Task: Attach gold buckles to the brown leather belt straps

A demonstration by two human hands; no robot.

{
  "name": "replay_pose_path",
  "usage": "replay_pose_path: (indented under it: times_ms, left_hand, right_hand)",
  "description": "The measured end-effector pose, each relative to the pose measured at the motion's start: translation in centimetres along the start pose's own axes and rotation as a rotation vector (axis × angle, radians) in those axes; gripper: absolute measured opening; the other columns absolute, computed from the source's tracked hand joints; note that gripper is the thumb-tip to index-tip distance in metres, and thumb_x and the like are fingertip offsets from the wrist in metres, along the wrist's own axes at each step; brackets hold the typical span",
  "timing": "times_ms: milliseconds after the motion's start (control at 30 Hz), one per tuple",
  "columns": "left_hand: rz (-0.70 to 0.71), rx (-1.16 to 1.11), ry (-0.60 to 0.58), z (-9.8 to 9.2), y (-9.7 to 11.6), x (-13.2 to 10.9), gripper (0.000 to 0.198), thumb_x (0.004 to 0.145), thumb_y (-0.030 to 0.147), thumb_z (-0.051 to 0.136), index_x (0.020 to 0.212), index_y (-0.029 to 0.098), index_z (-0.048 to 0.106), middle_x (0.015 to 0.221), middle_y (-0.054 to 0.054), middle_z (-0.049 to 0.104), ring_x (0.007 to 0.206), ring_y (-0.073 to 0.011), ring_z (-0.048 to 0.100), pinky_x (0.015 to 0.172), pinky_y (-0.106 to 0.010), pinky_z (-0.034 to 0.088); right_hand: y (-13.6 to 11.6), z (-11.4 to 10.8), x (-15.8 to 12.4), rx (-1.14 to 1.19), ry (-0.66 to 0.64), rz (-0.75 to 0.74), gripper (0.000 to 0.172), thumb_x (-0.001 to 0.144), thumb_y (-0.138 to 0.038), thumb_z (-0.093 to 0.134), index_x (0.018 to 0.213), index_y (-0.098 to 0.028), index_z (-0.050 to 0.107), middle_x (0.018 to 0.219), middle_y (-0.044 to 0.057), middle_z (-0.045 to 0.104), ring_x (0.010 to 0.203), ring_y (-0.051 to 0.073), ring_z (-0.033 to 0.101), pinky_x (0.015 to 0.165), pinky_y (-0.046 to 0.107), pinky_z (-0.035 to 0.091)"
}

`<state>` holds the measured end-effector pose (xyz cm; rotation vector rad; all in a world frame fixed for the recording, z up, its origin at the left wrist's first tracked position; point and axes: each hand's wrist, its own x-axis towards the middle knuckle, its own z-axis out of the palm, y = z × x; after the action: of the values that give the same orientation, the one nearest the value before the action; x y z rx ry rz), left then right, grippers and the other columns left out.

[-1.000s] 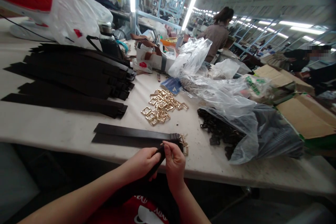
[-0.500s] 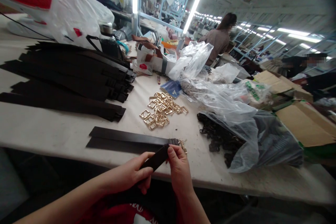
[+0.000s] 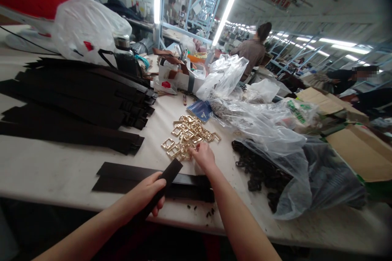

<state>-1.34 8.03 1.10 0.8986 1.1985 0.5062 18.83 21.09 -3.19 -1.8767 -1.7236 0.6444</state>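
Observation:
My left hand [image 3: 152, 192] is closed around a black strap [image 3: 172, 171], whose squared end points up and to the right. At the near right side of a heap of gold-coloured buckles [image 3: 185, 129], my right hand [image 3: 204, 156] has its fingers pinched on a buckle. The fingertips are partly hidden among the metal frames. Below the heap, finished-looking black straps [image 3: 122, 173] lie flat near the table's front edge, partly behind my left hand and right forearm. Small black scraps [image 3: 210, 213] are scattered by the edge.
A large stack of black straps [image 3: 70, 98] covers the left of the table. To the right lie clear plastic bags [image 3: 269, 124], black chain-like pieces [image 3: 254, 171] and cardboard boxes [image 3: 352, 149]. A blue booklet [image 3: 199, 110] and a bottle [image 3: 124, 55] are farther back. Another person [image 3: 252, 51] stands beyond.
My right hand has left the strap's end and reached forward to the buckles. My left hand has moved slightly left, still gripping the strap. The view has tilted a little.

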Motion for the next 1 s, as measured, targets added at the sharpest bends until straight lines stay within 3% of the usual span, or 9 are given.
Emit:
replay_pose_path:
  times_ms: [133, 267, 367, 467, 600, 700, 867, 1000]
  left_hand:
    - [0.024, 0.056, 0.036, 0.3, 0.3, 0.0, 0.02, 0.071, 0.034, 0.041, 0.078, 0.016, 0.047, 0.066, 0.0, 0.061, 0.04, -0.0087, 0.051, 0.041, -0.019, 0.035]
    - [0.116, 0.088, 0.056, 0.4, -0.1, 0.3, 0.024, 0.074, 0.04, 0.043, 0.079, 0.016, 0.046, 0.069, 0.001, 0.059, 0.042, -0.0092, 0.053, 0.044, -0.02, 0.036]
    - [0.212, 0.107, 0.063, 0.3, -0.7, 0.5, 0.032, 0.078, 0.048, 0.041, 0.082, 0.016, 0.046, 0.066, 0.001, 0.059, 0.045, -0.0111, 0.055, 0.046, -0.021, 0.038]
    - [0.271, 0.105, 0.054, 0.4, -0.9, 0.2, 0.03, 0.079, 0.044, 0.043, 0.085, 0.016, 0.048, 0.072, 0.0, 0.06, 0.048, -0.0113, 0.057, 0.049, -0.022, 0.041]
    - [0.35, 0.202, -0.047, 1.3, -0.9, -1.2, 0.026, 0.082, 0.04, 0.043, 0.086, 0.016, 0.052, 0.073, 0.001, 0.058, 0.049, -0.0099, 0.055, 0.048, -0.021, 0.041]
    - [0.374, 0.304, -0.067, 2.2, -1.0, -2.2, 0.026, 0.084, 0.038, 0.042, 0.089, 0.016, 0.054, 0.072, 0.001, 0.058, 0.05, -0.0095, 0.053, 0.048, -0.02, 0.041]
    - [0.427, 0.302, -0.048, 3.6, -1.0, -3.5, 0.028, 0.086, 0.04, 0.038, 0.085, 0.016, 0.053, 0.073, 0.001, 0.056, 0.052, -0.0094, 0.052, 0.049, -0.02, 0.042]
    - [0.439, 0.399, 0.012, 4.2, -0.7, -4.3, 0.026, 0.086, 0.038, 0.039, 0.084, 0.016, 0.053, 0.064, 0.003, 0.051, 0.053, -0.0109, 0.05, 0.05, -0.02, 0.039]
  right_hand:
    - [0.6, 1.4, 1.1, 0.049, -0.036, 0.019, 0.026, 0.056, -0.033, 0.07, 0.069, -0.016, 0.054, 0.07, 0.004, 0.055, 0.068, 0.021, 0.052, 0.065, 0.033, 0.039]
    - [0.1, 0.4, -0.3, 0.212, -0.02, -0.036, 0.019, 0.068, -0.028, 0.06, 0.084, -0.018, 0.054, 0.074, 0.001, 0.056, 0.069, 0.016, 0.052, 0.067, 0.029, 0.04]
    - [-1.4, -1.0, -3.0, 0.379, -0.044, -0.067, 0.023, 0.078, -0.035, 0.048, 0.092, -0.018, 0.053, 0.07, -0.001, 0.053, 0.06, 0.012, 0.049, 0.058, 0.025, 0.041]
    - [-3.1, -2.1, -7.0, 0.558, -0.143, -0.048, 0.035, 0.08, -0.044, 0.044, 0.099, -0.016, 0.054, 0.063, -0.003, 0.049, 0.047, 0.008, 0.042, 0.047, 0.022, 0.039]
    - [-3.9, -2.3, -11.9, 1.053, -0.369, 0.192, 0.039, 0.072, -0.045, 0.061, 0.101, -0.019, 0.06, 0.066, -0.003, 0.051, 0.045, 0.004, 0.036, 0.041, 0.018, 0.032]
    - [-3.6, -2.0, -14.0, 1.226, -0.438, 0.306, 0.038, 0.069, -0.042, 0.066, 0.1, -0.02, 0.062, 0.066, -0.003, 0.053, 0.045, 0.003, 0.035, 0.04, 0.016, 0.03]
    - [-3.7, -2.1, -15.8, 1.338, -0.34, 0.299, 0.038, 0.064, -0.033, 0.073, 0.098, -0.02, 0.064, 0.064, -0.003, 0.057, 0.043, 0.004, 0.038, 0.04, 0.017, 0.032]
    - [-4.0, -2.2, -16.8, 1.463, -0.302, 0.423, 0.036, 0.062, -0.032, 0.074, 0.094, -0.019, 0.065, 0.072, 0.0, 0.062, 0.048, 0.005, 0.045, 0.043, 0.017, 0.037]
